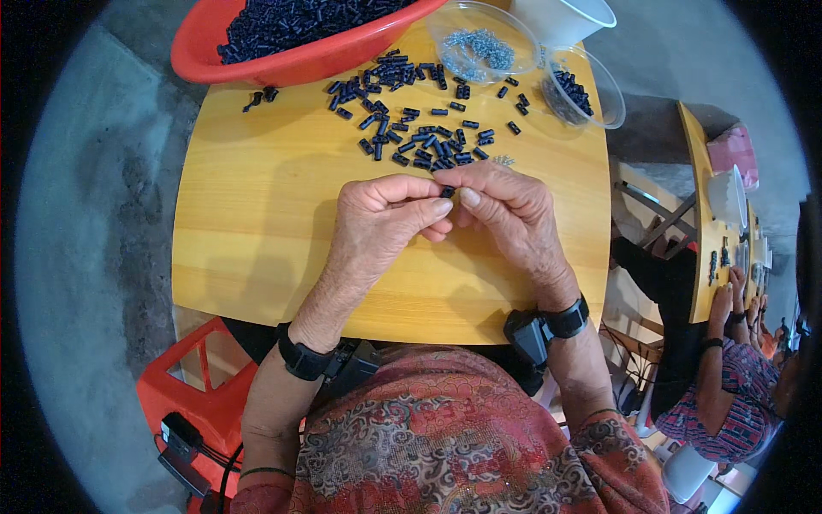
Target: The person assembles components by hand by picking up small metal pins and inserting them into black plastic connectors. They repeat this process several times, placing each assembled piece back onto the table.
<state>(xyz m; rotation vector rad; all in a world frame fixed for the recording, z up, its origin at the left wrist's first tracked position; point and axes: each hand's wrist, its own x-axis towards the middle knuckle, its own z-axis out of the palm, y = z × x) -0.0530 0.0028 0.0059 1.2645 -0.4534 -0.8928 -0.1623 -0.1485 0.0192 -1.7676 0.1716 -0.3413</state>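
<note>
Over the middle of the yellow table (248, 214), my two hands meet at the fingertips. My left hand (385, 214) is closed in a pinch, its thumb and forefinger gripping a small black plastic piece (447, 192). Most of that piece is covered by fingers. Fingers bent and pressed together, my right hand (509, 206) touches the same spot; whatever it pinches is too small to make out. Just beyond the fingertips lies a loose pile of short black plastic pieces (424, 146). Beside it sits a little heap of silvery metal bits (503, 160).
A red basin (317, 67) full of black pieces stands at the far left. Farther right are a clear bowl (445, 60) with small silvery parts, a white container (591, 15), and another clear bowl (610, 103) with black pieces. Another person (728, 394) works at a table on the right.
</note>
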